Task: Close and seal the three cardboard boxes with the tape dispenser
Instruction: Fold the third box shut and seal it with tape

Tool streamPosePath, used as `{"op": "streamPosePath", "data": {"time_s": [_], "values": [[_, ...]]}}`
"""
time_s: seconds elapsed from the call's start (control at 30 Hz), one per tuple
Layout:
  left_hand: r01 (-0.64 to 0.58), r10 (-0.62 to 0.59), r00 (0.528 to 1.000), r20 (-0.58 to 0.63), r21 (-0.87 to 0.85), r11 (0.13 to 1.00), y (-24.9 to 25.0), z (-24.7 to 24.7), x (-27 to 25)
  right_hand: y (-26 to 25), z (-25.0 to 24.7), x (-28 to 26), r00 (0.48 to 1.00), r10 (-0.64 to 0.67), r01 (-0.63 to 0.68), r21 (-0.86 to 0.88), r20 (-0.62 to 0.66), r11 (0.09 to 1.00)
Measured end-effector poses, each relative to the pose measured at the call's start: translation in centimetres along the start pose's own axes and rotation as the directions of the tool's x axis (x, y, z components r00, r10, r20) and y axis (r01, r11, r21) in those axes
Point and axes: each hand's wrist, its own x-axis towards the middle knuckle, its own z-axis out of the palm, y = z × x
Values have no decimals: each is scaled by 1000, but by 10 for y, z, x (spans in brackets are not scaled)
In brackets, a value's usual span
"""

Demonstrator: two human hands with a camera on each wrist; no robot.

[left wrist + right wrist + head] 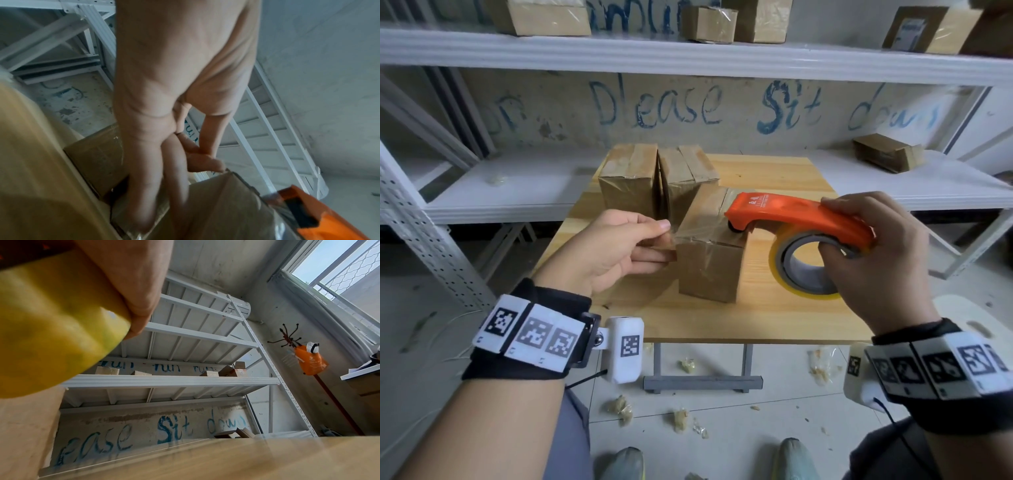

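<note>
Three cardboard boxes stand on the wooden table (774, 308). Two taped boxes (628, 178) (688, 171) sit side by side at the back. The third box (709, 260) is nearer, and clear tape (697, 226) stretches across its top. My left hand (626, 246) pinches the free tape end against the box's left top edge (205, 162), with its other fingers laid on the left side. My right hand (876, 260) grips the orange tape dispenser (798, 216), whose nose rests on the box top. The yellowish tape roll (51, 321) fills the right wrist view.
White metal shelving (688, 54) runs behind the table with several cardboard boxes (887, 152) on it. Crumpled tape scraps (619, 407) litter the floor below. A white stool (969, 325) stands at the right. My shoes (794, 459) show at the bottom.
</note>
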Motion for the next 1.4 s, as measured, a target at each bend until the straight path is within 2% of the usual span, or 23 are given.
{"op": "streamPosePath", "data": {"time_s": [0.27, 0.53, 0.73, 0.87, 1.03, 1.4], "values": [[4, 0, 994, 113, -41, 999, 11, -5, -11, 7, 6, 2, 999, 35, -35, -6, 12, 999], [-59, 59, 998, -1, -24, 998, 19, -3, -18, 9, -2, 7, 1000, 17, -18, 52, 15, 998], [-101, 100, 995, -16, -24, 995, 26, -9, -23, 11, -5, 8, 998, -43, 40, 50, 43, 998], [-77, 76, 997, -33, -15, 997, 27, -9, -26, 15, -4, 7, 996, -67, 67, 7, 62, 998], [5, -5, 1000, 7, -24, 1000, 28, -8, -32, 17, -4, 9, 994, -69, 75, -78, 82, 994], [-1, 1, 1000, -6, 37, 999, 27, 2, -37, 23, -17, 3, 991, -22, 33, -78, 133, 996]]}}
